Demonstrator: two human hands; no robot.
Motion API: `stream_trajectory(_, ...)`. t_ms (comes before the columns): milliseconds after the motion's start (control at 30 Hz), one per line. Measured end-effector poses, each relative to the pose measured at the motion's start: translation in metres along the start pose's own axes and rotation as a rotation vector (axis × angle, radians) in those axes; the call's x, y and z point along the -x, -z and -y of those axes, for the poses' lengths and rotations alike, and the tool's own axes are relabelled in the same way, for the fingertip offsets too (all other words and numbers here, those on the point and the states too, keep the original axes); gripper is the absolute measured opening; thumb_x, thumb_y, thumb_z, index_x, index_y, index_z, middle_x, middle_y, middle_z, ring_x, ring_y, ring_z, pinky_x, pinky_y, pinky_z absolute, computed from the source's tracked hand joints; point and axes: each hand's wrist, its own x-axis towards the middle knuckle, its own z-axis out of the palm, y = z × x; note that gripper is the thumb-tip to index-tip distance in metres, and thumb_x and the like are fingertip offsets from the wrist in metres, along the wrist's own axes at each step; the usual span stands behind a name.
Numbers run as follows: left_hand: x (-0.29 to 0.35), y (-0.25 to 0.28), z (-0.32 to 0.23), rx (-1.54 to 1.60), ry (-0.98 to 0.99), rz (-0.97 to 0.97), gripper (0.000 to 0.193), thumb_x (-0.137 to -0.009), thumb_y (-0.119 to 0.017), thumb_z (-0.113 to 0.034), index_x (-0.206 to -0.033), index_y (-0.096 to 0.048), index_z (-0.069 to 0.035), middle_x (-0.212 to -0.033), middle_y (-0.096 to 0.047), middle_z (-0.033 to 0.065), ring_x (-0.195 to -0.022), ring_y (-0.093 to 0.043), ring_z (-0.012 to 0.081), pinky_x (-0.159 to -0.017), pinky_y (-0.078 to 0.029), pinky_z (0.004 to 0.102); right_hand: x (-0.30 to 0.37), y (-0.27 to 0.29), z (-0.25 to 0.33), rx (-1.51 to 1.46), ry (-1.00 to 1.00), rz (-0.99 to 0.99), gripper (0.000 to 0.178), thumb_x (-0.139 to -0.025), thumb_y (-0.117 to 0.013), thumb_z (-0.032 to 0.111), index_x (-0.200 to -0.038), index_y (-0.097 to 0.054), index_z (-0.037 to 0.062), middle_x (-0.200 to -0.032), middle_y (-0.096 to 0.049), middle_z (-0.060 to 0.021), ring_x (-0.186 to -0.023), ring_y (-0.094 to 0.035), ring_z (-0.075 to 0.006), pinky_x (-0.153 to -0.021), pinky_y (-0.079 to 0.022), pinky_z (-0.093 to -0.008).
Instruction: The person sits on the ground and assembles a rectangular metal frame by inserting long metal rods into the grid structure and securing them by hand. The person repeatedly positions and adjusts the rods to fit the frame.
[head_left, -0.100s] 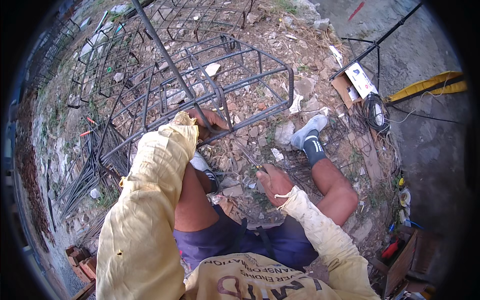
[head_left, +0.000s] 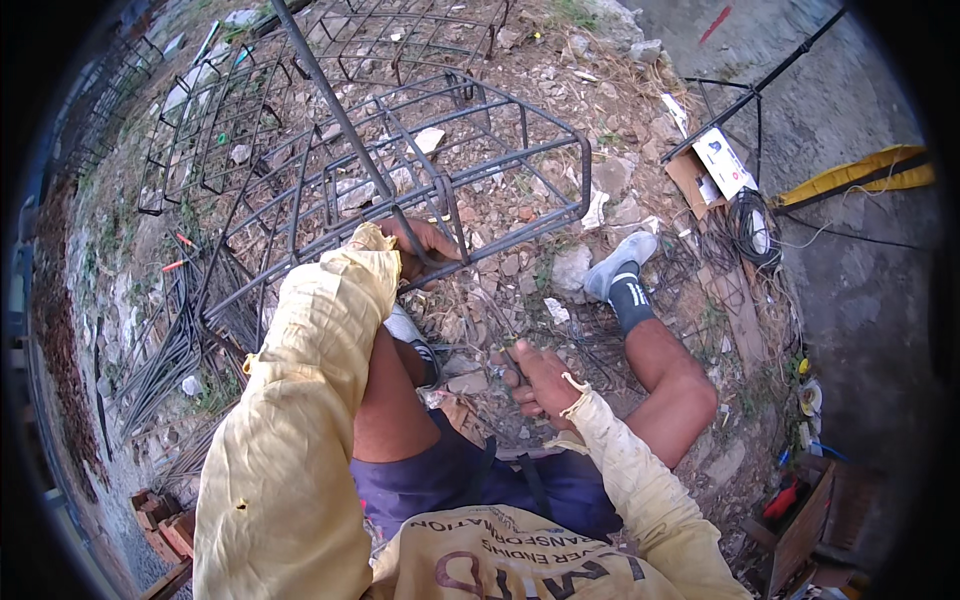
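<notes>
A long cage of dark steel rebar [head_left: 520, 155] stretches across the ground in front of me. My left hand [head_left: 425, 248] is closed round its near bars, where a bent stirrup meets a long bar; the palm side is hidden. Lower and to the right, apart from the cage, my right hand [head_left: 542, 380] has its fingers curled round a thin-shafted metal tool [head_left: 508, 328]. The shaft points up toward the left hand, but it is blurred and its tip cannot be made out. A steel bar [head_left: 335, 105] slants up and away from beside my left hand.
More rebar cages [head_left: 215, 140] lie at the far left, with loose rods [head_left: 180, 345] nearer. Rubble covers the ground between my feet. On the right are a carton [head_left: 720, 160], a coil of black cable [head_left: 750, 230], a yellow strip [head_left: 850, 180] and a wooden box [head_left: 800, 525].
My right hand has drawn slightly down and toward me, turning a little, and the tool's shaft has moved away from the cage. My left hand keeps its hold on the bars.
</notes>
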Motion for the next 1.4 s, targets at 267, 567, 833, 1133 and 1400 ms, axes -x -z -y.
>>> stream_trajectory(267,-0.012,-0.005,0.023,0.074,-0.109,0.017,0.021,-0.093,-0.064,-0.027,-0.103,-0.065,-0.008,-0.076,-0.066,0.0002,-0.065,-0.062,0.0122,-0.059,-0.054,0.0313,0.004,-0.002,-0.007,-0.435,-0.158,0.164,0.058,-0.101,-0.034,0.053,-0.126,-0.050,0.0029,-0.082,-0.054,-0.0021,-0.059,-0.050,-0.0112,-0.055,-0.046,-0.0287)
stream_trajectory(567,-0.009,-0.009,0.016,0.170,0.135,-0.085,0.020,-0.099,-0.055,-0.028,-0.101,-0.066,-0.012,-0.076,-0.068,-0.0007,-0.060,-0.061,0.0093,-0.056,-0.053,0.0325,0.000,-0.002,0.019,-0.089,-0.190,0.011,0.031,-0.095,-0.058,0.038,-0.106,-0.052,0.0098,-0.069,-0.054,-0.0023,-0.048,-0.050,-0.0116,-0.041,-0.040,-0.0273)
stream_trajectory(833,-0.012,-0.007,0.011,0.167,0.180,-0.020,0.026,-0.099,-0.056,-0.027,-0.117,-0.059,-0.009,-0.075,-0.058,-0.0054,-0.067,-0.055,0.0062,-0.064,-0.050,0.0271,0.003,0.022,0.004,0.881,0.320,-0.410,0.053,-0.087,-0.067,0.040,-0.118,-0.049,0.0007,-0.082,-0.063,-0.0143,-0.068,-0.064,-0.0335,-0.058,-0.051,-0.0426)
stream_trajectory(1133,-0.006,-0.010,0.013,-0.105,0.026,0.000,0.026,-0.092,-0.061,-0.019,-0.116,-0.060,-0.009,-0.085,-0.064,-0.0049,-0.072,-0.055,0.0058,-0.066,-0.049,0.0283,-0.011,0.068,0.010,1.279,0.586,-0.368,0.055,-0.091,-0.061,0.044,-0.124,-0.053,0.0007,-0.105,-0.063,-0.0271,-0.099,-0.061,-0.0454,-0.084,-0.050,-0.0505)
stream_trajectory(1400,-0.011,0.007,0.020,-0.272,-0.009,0.052,0.070,-0.073,-0.077,-0.001,-0.137,-0.050,-0.004,-0.105,-0.065,-0.0019,-0.091,-0.052,0.0054,-0.079,-0.045,0.0255,-0.019,0.088,0.026,1.353,0.559,-0.254,0.051,-0.093,-0.060,0.037,-0.124,-0.054,-0.0027,-0.109,-0.063,-0.0249,-0.102,-0.061,-0.0417,-0.089,-0.049,-0.0467)
